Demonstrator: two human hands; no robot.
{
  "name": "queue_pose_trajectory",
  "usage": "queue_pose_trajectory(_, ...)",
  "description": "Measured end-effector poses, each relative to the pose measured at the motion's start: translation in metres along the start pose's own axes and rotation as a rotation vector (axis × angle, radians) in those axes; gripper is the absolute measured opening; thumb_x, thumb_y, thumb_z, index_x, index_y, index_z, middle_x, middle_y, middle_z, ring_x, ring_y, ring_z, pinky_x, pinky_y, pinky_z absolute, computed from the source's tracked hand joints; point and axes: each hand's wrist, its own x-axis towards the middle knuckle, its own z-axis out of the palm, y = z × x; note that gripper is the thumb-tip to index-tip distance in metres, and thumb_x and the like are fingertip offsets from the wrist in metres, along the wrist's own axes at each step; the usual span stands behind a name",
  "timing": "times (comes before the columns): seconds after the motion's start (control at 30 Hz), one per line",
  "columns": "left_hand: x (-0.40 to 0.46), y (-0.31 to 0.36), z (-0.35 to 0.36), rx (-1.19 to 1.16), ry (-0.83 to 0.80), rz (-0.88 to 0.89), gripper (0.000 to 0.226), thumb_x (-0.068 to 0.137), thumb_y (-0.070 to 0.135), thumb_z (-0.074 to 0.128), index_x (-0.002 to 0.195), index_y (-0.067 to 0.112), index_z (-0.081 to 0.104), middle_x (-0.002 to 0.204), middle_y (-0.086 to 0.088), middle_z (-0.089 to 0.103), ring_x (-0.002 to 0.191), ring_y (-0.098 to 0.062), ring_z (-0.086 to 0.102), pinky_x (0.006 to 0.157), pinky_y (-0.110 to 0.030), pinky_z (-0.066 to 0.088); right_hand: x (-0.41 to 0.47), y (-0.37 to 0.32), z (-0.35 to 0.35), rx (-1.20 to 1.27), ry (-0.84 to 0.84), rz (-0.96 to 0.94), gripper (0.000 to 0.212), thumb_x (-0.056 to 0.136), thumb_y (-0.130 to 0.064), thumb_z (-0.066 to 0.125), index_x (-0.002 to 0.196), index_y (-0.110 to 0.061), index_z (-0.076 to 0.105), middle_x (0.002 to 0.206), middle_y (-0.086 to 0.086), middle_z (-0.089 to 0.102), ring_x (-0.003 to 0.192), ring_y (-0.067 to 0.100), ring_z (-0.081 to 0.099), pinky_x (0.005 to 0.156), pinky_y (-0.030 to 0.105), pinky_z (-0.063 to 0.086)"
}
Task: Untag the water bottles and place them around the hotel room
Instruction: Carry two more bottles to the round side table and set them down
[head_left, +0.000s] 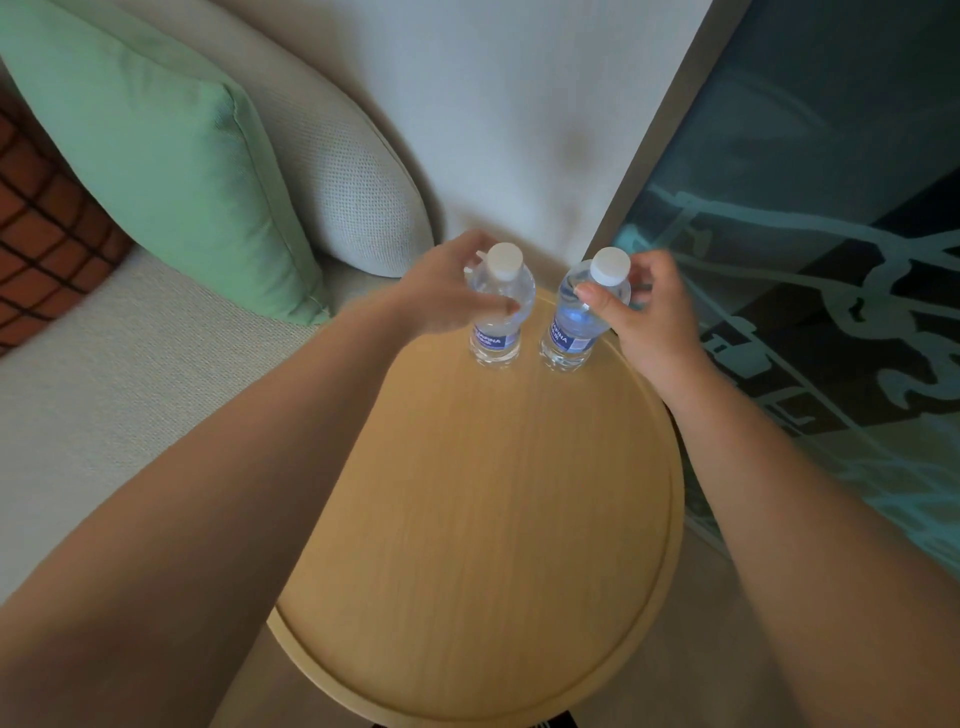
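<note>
In the head view, two clear water bottles stood upright, side by side but apart, at the far edge of a round wooden desk (483, 519). The left hand (441, 291) curled around the shoulder of the left bottle (500, 306), its thumb across the front and the other fingers wrapped behind, so it gripped the bottle just below the white cap. The right hand (649, 312) met the right bottle (579, 317) the same way: the thumb (597, 299) pressed on the near side of the neck and the curled fingers lay behind it, though that hand was blurred and how firmly it closed could not be told. Both bases looked to be resting on the desk top.

No tag was visible on either neck or on the desk, which suggests the untagging of this pair was probably done; a small clear ring or tab near the left cap was too indistinct to name. Both bottles appeared to be placed, or nearly so, at this spot beside the pale sofa (104, 389) with its green cushion (171, 156). What likely remained was letting go of them and, if more bottles existed out of view, supplying other spots in the room.
</note>
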Motion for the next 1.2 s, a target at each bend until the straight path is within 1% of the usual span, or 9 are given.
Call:
queue_pose_trajectory(0.1,0.004,0.006,0.014,-0.05,0.071,-0.018,0.046,0.069,0.03,0.08,0.102,0.021,0.051,0.111,-0.003,0.06,0.097,-0.027,0.062,0.08,-0.047,0.055,-0.001,-0.002,-0.001,-0.006,-0.016,-0.009,0.039,0.076,-0.042,0.075,0.101,-0.025,0.05,0.1,-0.016,0.059,0.099,0.014,0.059,0.085,0.038,0.049)
queue_pose_trajectory(0.27,0.012,0.014,0.021,-0.079,0.132,-0.027,0.048,0.069,0.033,0.079,0.099,0.02,0.045,0.107,-0.008,0.059,0.093,-0.029,0.063,0.074,-0.05,0.057,0.0,-0.01,-0.006,-0.007,-0.101,-0.014,0.036,0.082,-0.034,0.072,0.11,-0.018,0.055,0.109,-0.009,0.061,0.105,0.015,0.059,0.093,0.045,0.05)
queue_pose_trajectory(0.4,0.015,0.014,0.021,-0.146,0.115,-0.025,0.052,0.069,0.032,0.082,0.103,0.021,0.045,0.113,-0.009,0.056,0.099,-0.031,0.061,0.079,-0.052,0.055,0.002,-0.014,-0.008,0.041,-0.177,0.004,0.03,0.086,-0.028,0.069,0.11,-0.018,0.055,0.115,-0.002,0.064,0.11,0.02,0.061,0.094,0.051,0.049)
queue_pose_trajectory(0.6,0.021,0.014,0.022,-0.18,0.153,-0.032,0.054,0.067,0.033,0.083,0.105,0.021,0.046,0.114,-0.008,0.054,0.101,-0.03,0.06,0.079,-0.051,0.056,0.005,-0.011,-0.003,0.089,-0.179,0.017,0.039,0.09,-0.024,0.064,0.126,-0.016,0.052,0.123,-0.006,0.061,0.113,0.009,0.058,0.1,0.039,0.048)
queue_pose_trajectory(0.8,0.025,0.011,0.025,-0.185,0.206,-0.045,0.057,0.065,0.035,0.084,0.105,0.02,0.047,0.11,-0.007,0.057,0.098,-0.026,0.062,0.079,-0.049,0.056,0.016,-0.009,0.003,0.098,-0.154,0.03,0.032,0.091,-0.024,0.062,0.121,-0.021,0.052,0.122,-0.005,0.062,0.112,0.013,0.059,0.099,0.041,0.048)
queue_pose_trajectory(0.9,0.025,0.009,0.028,-0.154,0.255,-0.038,0.055,0.066,0.038,0.083,0.105,0.021,0.047,0.108,-0.004,0.059,0.096,-0.023,0.062,0.081,-0.048,0.055,0.019,-0.008,0.005,0.09,-0.123,0.014,0.032,0.092,-0.024,0.059,0.124,-0.024,0.053,0.121,-0.008,0.06,0.11,0.014,0.059,0.095,0.037,0.049)
queue_pose_trajectory(0.97,0.023,0.007,0.031,-0.109,0.304,-0.01,0.055,0.069,0.041,0.081,0.108,0.021,0.049,0.11,-0.003,0.06,0.097,-0.021,0.061,0.084,-0.044,0.053,0.02,-0.008,0.008,0.097,-0.121,0.006,0.035,0.094,-0.022,0.057,0.128,-0.024,0.052,0.124,-0.007,0.059,0.115,0.014,0.056,0.097,0.037,0.047)
queue_pose_trajectory(1.07,0.015,0.005,0.038,-0.047,0.36,0.027,0.061,0.075,0.044,0.076,0.123,0.018,0.048,0.12,-0.003,0.06,0.106,-0.021,0.059,0.089,-0.037,0.048,0.019,-0.011,0.009,0.114,-0.146,0.021,0.039,0.096,-0.019,0.052,0.135,-0.02,0.049,0.135,-0.001,0.056,0.124,0.017,0.052,0.106,0.043,0.042)
queue_pose_trajectory(1.2,0.001,0.004,0.042,-0.087,0.291,-0.045,0.084,0.083,0.052,0.064,0.147,0.014,0.026,0.143,-0.008,0.045,0.129,-0.022,0.045,0.098,-0.03,0.037,0.011,-0.019,0.007,0.03,-0.158,0.063,0.05,0.096,-0.03,0.053,0.144,-0.028,0.039,0.146,-0.006,0.046,0.134,0.014,0.042,0.11,0.039,0.036)
